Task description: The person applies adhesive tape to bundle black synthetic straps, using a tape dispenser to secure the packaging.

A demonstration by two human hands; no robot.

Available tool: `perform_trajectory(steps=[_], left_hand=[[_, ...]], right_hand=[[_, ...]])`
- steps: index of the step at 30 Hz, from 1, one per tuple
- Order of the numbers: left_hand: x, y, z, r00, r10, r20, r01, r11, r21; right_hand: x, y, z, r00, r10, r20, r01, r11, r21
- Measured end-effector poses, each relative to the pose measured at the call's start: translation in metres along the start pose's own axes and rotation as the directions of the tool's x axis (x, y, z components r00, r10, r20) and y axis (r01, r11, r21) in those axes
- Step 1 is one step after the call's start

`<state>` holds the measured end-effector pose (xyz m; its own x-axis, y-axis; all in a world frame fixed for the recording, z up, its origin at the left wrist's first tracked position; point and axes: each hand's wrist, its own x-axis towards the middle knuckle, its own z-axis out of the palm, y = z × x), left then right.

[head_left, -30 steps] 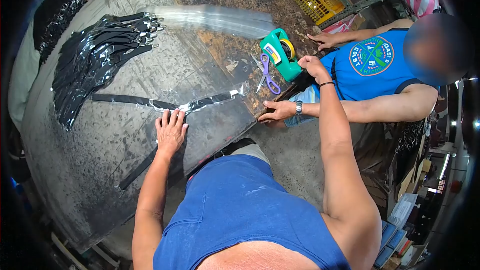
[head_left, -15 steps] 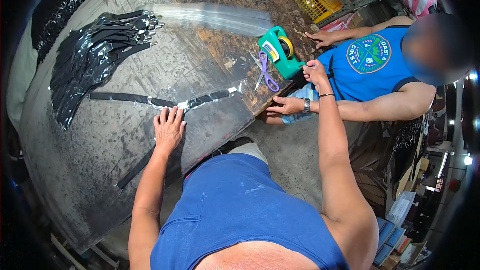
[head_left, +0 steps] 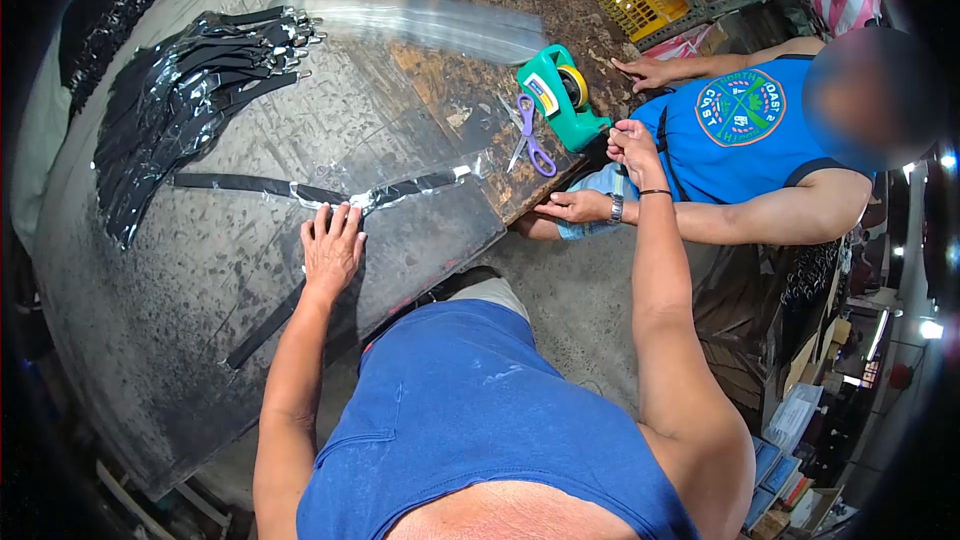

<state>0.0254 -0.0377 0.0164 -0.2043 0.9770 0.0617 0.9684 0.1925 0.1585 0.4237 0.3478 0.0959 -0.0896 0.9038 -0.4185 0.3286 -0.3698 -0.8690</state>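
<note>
Left hand (head_left: 331,245): flat on the table (head_left: 190,270), fingers spread and gripping nothing, fingertips touching a black strap in clear wrap (head_left: 395,192) that lies across the tabletop. Right hand (head_left: 632,143): raised just beside the green tape dispenser (head_left: 560,95), fingers pinched together, though what they hold cannot be told; purple-handled scissors (head_left: 530,137) lie next to the dispenser. Also present: a pile of wrapped black straps (head_left: 180,100) at the table's far left, a stack of clear bags (head_left: 440,28) beyond, and a second person in a blue shirt (head_left: 745,130) seated at the table edge.

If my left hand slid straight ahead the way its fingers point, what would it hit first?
Probably the black strap in clear wrap: the left hand lies flat on the table, fingertips right at it.
</note>
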Motion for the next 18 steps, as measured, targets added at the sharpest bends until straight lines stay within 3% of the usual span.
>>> perform_trajectory(steps=[6, 12, 15, 16, 18], left_hand=[[0.0, -0.001, 0.001, 1.0, 0.007, -0.016, -0.007, 1.0, 0.003], [0.0, 0.001, 0.0, 1.0, 0.004, -0.007, -0.004, 1.0, 0.014], [0.0, 0.001, -0.001, 1.0, 0.0, 0.001, 0.0, 1.0, 0.007], [0.0, 0.001, -0.001, 1.0, 0.002, -0.003, -0.002, 1.0, 0.019], [0.002, 0.002, -0.002, 1.0, 0.004, -0.015, -0.004, 1.0, 0.028]], right_hand=[[-0.003, 0.004, 0.0, 1.0, 0.012, 0.005, -0.012, 0.998, -0.069], [-0.001, 0.011, 0.002, 1.0, 0.001, -0.02, 0.0, 0.999, 0.049], [0.019, 0.02, 0.0, 0.998, -0.069, 0.003, 0.069, 0.98, -0.189], [0.035, 0.035, -0.007, 0.926, -0.376, -0.031, 0.269, 0.715, -0.646], [0.038, 0.057, -0.022, 0.795, -0.604, 0.059, 0.26, 0.251, -0.932]])
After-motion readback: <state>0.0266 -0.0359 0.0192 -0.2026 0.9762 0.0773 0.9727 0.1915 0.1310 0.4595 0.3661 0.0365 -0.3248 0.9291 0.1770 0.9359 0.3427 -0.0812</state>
